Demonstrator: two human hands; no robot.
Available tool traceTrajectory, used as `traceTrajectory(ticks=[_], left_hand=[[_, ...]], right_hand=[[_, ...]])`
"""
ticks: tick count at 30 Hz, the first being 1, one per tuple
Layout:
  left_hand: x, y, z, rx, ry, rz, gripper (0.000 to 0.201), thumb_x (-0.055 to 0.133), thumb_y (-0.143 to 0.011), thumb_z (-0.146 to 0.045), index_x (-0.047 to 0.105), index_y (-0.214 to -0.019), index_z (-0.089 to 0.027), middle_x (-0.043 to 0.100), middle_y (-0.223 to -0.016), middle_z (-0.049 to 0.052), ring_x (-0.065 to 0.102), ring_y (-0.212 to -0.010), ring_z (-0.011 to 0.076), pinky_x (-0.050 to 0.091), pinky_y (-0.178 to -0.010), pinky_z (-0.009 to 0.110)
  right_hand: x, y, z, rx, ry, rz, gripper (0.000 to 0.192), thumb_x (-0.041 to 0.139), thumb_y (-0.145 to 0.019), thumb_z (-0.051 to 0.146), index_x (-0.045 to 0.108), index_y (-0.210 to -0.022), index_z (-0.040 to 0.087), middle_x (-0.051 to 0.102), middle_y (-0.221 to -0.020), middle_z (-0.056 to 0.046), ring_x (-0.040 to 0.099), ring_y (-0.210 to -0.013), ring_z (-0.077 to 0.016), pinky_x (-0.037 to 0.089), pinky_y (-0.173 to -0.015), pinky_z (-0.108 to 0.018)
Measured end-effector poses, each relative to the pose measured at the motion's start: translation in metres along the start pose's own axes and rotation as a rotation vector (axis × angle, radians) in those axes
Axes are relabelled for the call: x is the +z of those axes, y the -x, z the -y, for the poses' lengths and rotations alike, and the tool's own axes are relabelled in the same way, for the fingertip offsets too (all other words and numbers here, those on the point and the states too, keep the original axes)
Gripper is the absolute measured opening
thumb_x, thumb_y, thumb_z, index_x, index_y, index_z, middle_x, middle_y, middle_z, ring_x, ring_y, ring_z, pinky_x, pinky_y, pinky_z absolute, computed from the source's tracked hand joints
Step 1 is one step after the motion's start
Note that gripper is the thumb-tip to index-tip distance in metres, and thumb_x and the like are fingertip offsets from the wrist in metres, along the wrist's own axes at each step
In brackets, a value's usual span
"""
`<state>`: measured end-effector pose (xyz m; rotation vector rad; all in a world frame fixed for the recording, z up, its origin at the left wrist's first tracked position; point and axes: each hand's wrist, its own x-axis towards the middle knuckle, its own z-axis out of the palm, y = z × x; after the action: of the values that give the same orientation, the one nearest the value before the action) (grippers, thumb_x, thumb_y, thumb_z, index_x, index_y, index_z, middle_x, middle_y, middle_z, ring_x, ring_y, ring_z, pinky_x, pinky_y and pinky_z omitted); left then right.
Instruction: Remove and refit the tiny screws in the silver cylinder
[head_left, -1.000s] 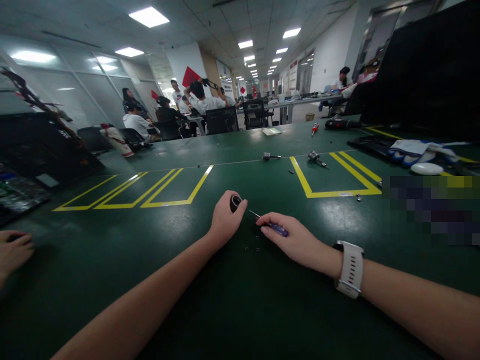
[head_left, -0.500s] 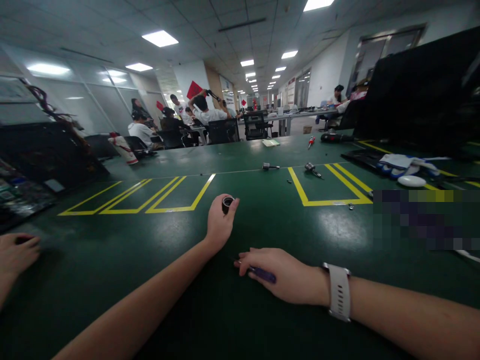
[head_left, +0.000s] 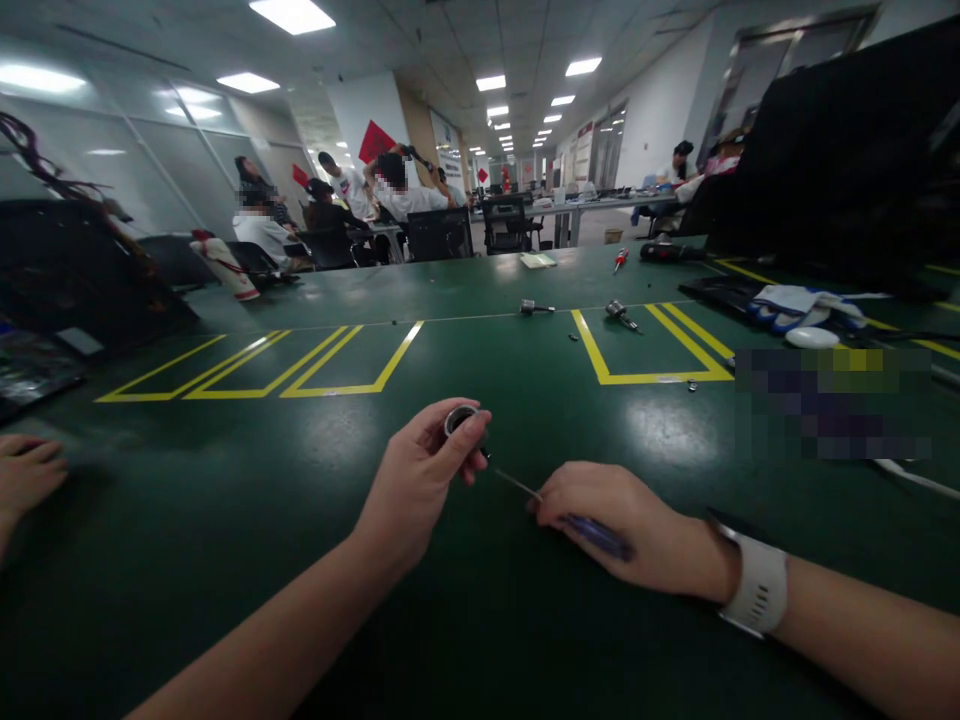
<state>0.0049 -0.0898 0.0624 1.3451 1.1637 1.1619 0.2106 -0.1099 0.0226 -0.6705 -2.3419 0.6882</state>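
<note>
My left hand (head_left: pixel 409 490) is closed around a small hollow round part (head_left: pixel 460 416), dark inside with a silver rim, its opening tilted up toward me. A short dark tip shows below the thumb, beside the fingers. In my right hand (head_left: pixel 637 520) lies a screwdriver (head_left: pixel 598 537) with a translucent purple handle. Its thin shaft points left and up, and its tip is a small gap away from the part in my left hand. Both hands are above the green table (head_left: pixel 450 640).
Two metal parts with shafts, one (head_left: pixel 537 307) near the middle and another (head_left: pixel 621 316) inside yellow tape, lie farther back. A red tool (head_left: pixel 621 260), gloves (head_left: pixel 806 305) and a white rounded object (head_left: pixel 812 338) are on the right. Another person's hand (head_left: pixel 30 475) rests at the left edge.
My left hand has come nearer with the round part. My right hand has moved right and slightly up, and the screwdriver's shaft now shows clearly. The view has tipped slightly down.
</note>
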Motion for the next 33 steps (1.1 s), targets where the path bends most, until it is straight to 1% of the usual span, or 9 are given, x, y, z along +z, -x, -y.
traceTrajectory(ticks=[2,5,8,10,17,24,27,30,33], left_hand=[[0.001,0.004,0.001,-0.089,0.149,0.042,0.028,0.068,-0.073,-0.025,0.062,-0.100,-0.017,0.066,-0.100,0.005,0.062,-0.070,0.0111,0.048,-0.060,0.022],[-0.002,0.008,0.005,-0.221,0.281,0.107,0.030,0.066,-0.074,-0.016,0.062,-0.104,-0.018,0.066,-0.106,0.007,0.065,-0.083,0.0154,0.052,-0.073,0.026],[-0.007,0.009,0.008,-0.300,0.336,0.152,0.031,0.064,-0.076,-0.011,0.062,-0.106,-0.018,0.067,-0.106,0.007,0.066,-0.092,0.0197,0.053,-0.081,0.030],[-0.008,0.009,0.011,-0.312,0.338,0.170,0.031,0.065,-0.075,-0.011,0.062,-0.105,-0.019,0.068,-0.106,0.006,0.065,-0.097,0.0214,0.052,-0.085,0.033],[-0.008,0.008,0.017,-0.332,0.243,0.197,0.035,0.073,-0.069,-0.015,0.065,-0.103,-0.022,0.069,-0.107,0.003,0.062,-0.103,0.0193,0.047,-0.093,0.032],[-0.008,0.010,0.018,-0.357,0.199,0.238,0.033,0.073,-0.070,-0.019,0.067,-0.102,-0.025,0.069,-0.108,0.002,0.061,-0.104,0.0193,0.045,-0.095,0.035],[-0.007,0.011,0.017,-0.361,0.190,0.220,0.033,0.072,-0.070,-0.018,0.068,-0.101,-0.025,0.070,-0.106,0.002,0.061,-0.104,0.0201,0.044,-0.095,0.036],[-0.006,0.012,0.017,-0.362,0.184,0.209,0.033,0.072,-0.069,-0.017,0.068,-0.101,-0.025,0.070,-0.107,0.003,0.061,-0.103,0.0210,0.044,-0.095,0.037],[-0.006,0.013,0.017,-0.355,0.185,0.209,0.035,0.073,-0.068,-0.017,0.068,-0.101,-0.024,0.070,-0.106,0.004,0.062,-0.102,0.0213,0.044,-0.094,0.037]], right_hand=[[-0.003,-0.001,0.001,0.153,-0.151,-0.186,0.017,0.052,-0.086,0.015,0.062,-0.100,0.015,0.067,-0.095,-0.008,0.062,-0.088,-0.0161,0.049,-0.078,-0.033],[-0.008,0.000,-0.001,0.385,-0.441,-0.369,0.015,0.055,-0.087,0.029,0.065,-0.093,0.018,0.068,-0.088,-0.004,0.063,-0.082,-0.0151,0.050,-0.074,-0.030],[-0.010,0.004,-0.006,0.463,-0.623,-0.527,0.024,0.054,-0.087,0.034,0.062,-0.071,0.018,0.061,-0.063,0.002,0.058,-0.061,-0.0106,0.047,-0.061,-0.024],[-0.009,0.007,-0.009,0.490,-0.677,-0.578,0.028,0.055,-0.086,0.035,0.059,-0.064,0.018,0.055,-0.055,0.004,0.051,-0.051,-0.0082,0.042,-0.052,-0.021],[-0.003,0.010,-0.011,0.508,-0.571,-0.439,0.030,0.052,-0.089,0.035,0.057,-0.065,0.019,0.052,-0.055,0.005,0.049,-0.050,-0.0079,0.040,-0.052,-0.021],[-0.005,0.007,-0.005,0.533,-0.339,-0.354,0.032,0.047,-0.090,0.038,0.056,-0.067,0.018,0.052,-0.056,0.004,0.050,-0.052,-0.0104,0.040,-0.052,-0.025],[-0.005,0.004,0.001,0.540,-0.218,-0.342,0.033,0.045,-0.091,0.037,0.055,-0.065,0.018,0.051,-0.053,0.003,0.049,-0.050,-0.0107,0.038,-0.049,-0.025],[-0.003,0.003,0.009,0.442,-0.071,-0.343,0.032,0.045,-0.091,0.031,0.053,-0.063,0.018,0.049,-0.054,0.002,0.047,-0.049,-0.0106,0.036,-0.048,-0.025],[0.000,0.005,0.015,0.244,0.070,-0.332,0.028,0.045,-0.090,0.022,0.051,-0.063,0.018,0.049,-0.056,0.001,0.045,-0.053,-0.0114,0.035,-0.051,-0.027]])
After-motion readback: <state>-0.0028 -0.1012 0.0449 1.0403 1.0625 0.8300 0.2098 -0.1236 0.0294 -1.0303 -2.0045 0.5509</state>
